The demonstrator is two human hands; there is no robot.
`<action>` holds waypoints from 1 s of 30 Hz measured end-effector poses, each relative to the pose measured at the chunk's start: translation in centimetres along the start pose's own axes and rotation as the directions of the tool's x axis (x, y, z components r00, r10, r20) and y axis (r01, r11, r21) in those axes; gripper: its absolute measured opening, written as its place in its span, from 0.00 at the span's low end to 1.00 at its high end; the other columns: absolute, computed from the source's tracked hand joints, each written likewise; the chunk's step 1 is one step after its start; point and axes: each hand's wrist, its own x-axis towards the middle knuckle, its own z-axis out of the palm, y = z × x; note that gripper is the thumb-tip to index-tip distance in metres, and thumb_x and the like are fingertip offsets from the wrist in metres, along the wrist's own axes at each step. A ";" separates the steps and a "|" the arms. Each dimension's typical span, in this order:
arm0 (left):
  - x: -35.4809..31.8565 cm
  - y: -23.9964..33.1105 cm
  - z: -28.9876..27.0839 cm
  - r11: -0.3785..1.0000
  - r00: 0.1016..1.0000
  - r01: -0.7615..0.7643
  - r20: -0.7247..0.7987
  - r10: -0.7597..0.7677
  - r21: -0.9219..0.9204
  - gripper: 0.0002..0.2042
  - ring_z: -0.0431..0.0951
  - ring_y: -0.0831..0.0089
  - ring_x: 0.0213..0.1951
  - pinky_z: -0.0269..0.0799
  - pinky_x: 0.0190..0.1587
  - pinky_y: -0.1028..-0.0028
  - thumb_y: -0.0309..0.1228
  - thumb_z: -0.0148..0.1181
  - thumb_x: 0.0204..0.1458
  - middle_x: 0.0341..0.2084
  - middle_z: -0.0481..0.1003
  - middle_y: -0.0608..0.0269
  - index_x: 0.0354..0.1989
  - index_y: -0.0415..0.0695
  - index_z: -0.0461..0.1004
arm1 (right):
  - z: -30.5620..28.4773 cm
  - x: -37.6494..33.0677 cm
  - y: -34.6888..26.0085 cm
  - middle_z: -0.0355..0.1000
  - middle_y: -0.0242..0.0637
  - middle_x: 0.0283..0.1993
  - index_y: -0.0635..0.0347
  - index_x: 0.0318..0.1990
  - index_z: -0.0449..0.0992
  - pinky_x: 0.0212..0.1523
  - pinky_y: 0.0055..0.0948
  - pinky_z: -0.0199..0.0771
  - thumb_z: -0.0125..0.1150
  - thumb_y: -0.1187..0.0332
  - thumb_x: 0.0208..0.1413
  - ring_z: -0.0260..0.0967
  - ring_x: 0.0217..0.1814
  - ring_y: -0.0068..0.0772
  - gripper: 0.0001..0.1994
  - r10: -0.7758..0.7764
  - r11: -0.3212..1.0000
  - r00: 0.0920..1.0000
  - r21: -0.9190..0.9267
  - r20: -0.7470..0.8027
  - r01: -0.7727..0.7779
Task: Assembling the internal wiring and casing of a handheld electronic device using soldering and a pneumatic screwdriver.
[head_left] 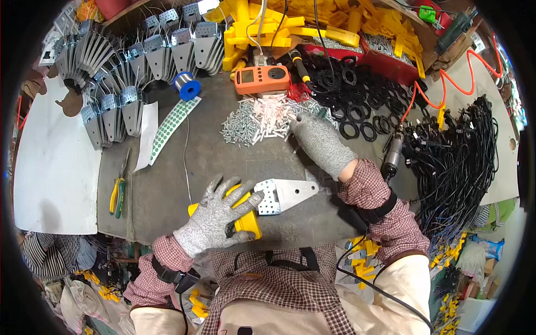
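Observation:
My left hand (215, 215), in a grey knit glove, lies across a yellow plastic housing (247, 223), its fingers over the top and its thumb at the near side. A tapered metal plate (296, 192) with holes points right from the housing; its wider end has a dotted pattern. My right hand (321, 139), also gloved, is at the right side of a pile of pale pinkish small pieces (271, 114), among silver screws (237, 123). Its fingers are drawn together at the tips; whatever they hold is too small to make out.
An orange meter (261, 80), a solder spool (187, 86) and black rings (352, 114) lie beyond my hands. Metal plate assemblies (156, 56) stand far left, near green-handled pliers (117, 195). A power screwdriver (393, 153) and black cables (452, 167) lie right.

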 end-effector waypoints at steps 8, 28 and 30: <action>-0.1 1.5 -1.6 0.978 0.974 0.187 0.144 -0.172 -0.092 0.52 0.57 0.38 0.66 0.52 0.69 0.41 0.61 0.70 0.38 0.72 0.51 0.46 0.73 0.52 0.56 | 0.0 0.9 -0.5 0.77 0.50 0.35 0.68 0.35 0.80 0.45 0.42 0.79 0.59 0.71 0.54 0.79 0.42 0.46 0.09 -0.100 0.979 0.995 -0.179 -0.015 0.095; -0.5 -0.7 0.4 0.990 0.994 -0.049 0.093 0.062 -0.130 0.47 0.61 0.37 0.65 0.60 0.65 0.43 0.58 0.72 0.35 0.69 0.54 0.41 0.70 0.63 0.66 | 3.9 -7.4 -11.1 0.77 0.39 0.39 0.57 0.40 0.80 0.45 0.41 0.76 0.68 0.74 0.48 0.75 0.45 0.44 0.11 0.094 0.795 0.954 0.598 -0.284 0.099; -0.7 -0.7 0.3 0.986 0.995 -0.029 0.087 0.044 -0.166 0.46 0.61 0.37 0.65 0.59 0.65 0.43 0.58 0.72 0.35 0.69 0.54 0.40 0.69 0.63 0.67 | 4.7 -7.9 -11.6 0.76 0.39 0.40 0.55 0.49 0.80 0.49 0.42 0.77 0.65 0.77 0.47 0.75 0.47 0.47 0.18 0.109 0.802 0.942 0.587 -0.318 0.105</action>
